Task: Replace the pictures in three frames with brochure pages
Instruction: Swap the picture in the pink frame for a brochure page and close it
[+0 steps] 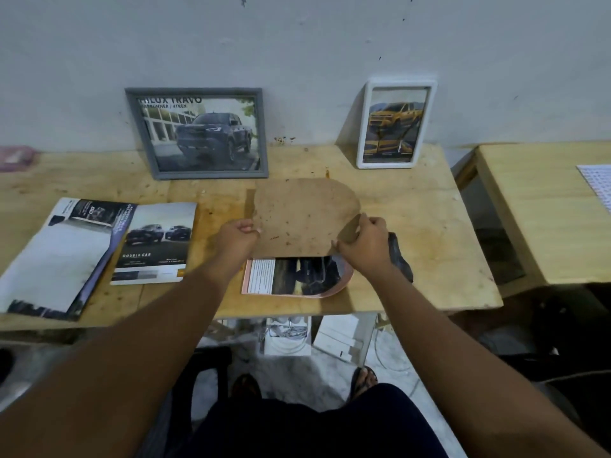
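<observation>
I hold a brown backing board (302, 214) with one rounded end, tilted up over a pink frame (334, 287) lying flat near the table's front edge. My left hand (236, 238) pinches the board's left edge and my right hand (365, 242) grips its right lower edge. A brochure page (287, 274) showing a dark vehicle and text lies in the pink frame, partly hidden by the board. A grey frame (198, 133) with a dark pickup picture and a white frame (393, 123) with a yellow pickup picture lean on the wall.
Brochure sheets (155, 242) and a larger folded brochure (56, 259) lie on the wooden table (429, 226) at the left. A dark crumpled thing (401, 256) sits behind my right hand. A second table (542, 206) stands to the right. Boxes and cables lie on the floor beneath.
</observation>
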